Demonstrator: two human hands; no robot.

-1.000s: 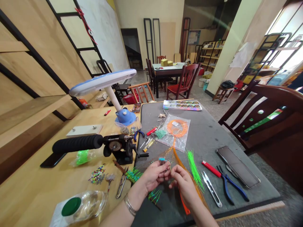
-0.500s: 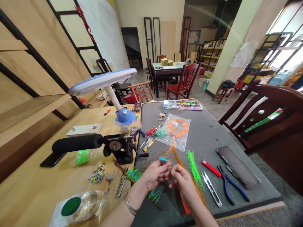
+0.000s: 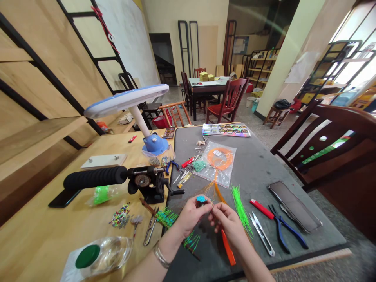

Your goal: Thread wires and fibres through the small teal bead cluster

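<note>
My left hand [image 3: 192, 217] is closed around a small bunch of blue beads [image 3: 201, 199], which shows above its curled fingers. Thumb and index finger of my right hand [image 3: 226, 219] are pinched together, meeting the left fingertips; whatever thin thing lies between them is too small to make out. Under the hands runs a bundle of orange strands [image 3: 217, 192], and an orange strip [image 3: 228, 248] sticks out below the right hand. Left of my wrist, green strands with blue beads [image 3: 167, 217] line a brown stick. Bright green strands [image 3: 241, 205] lie right of my right hand.
On the grey mat [image 3: 258, 168] lie thread snips [image 3: 262, 235], blue-handled pliers [image 3: 283, 229], a phone [image 3: 295, 205] and a bagged orange coil [image 3: 220, 158]. A black hand-cranked device [image 3: 147, 182], a lamp [image 3: 155, 143] and a green-lidded jar [image 3: 88, 256] stand to the left.
My left hand has turned so the blue beads now face up as a round cluster. Both hands' fingertips have drawn together. The green strand seen between them earlier no longer shows.
</note>
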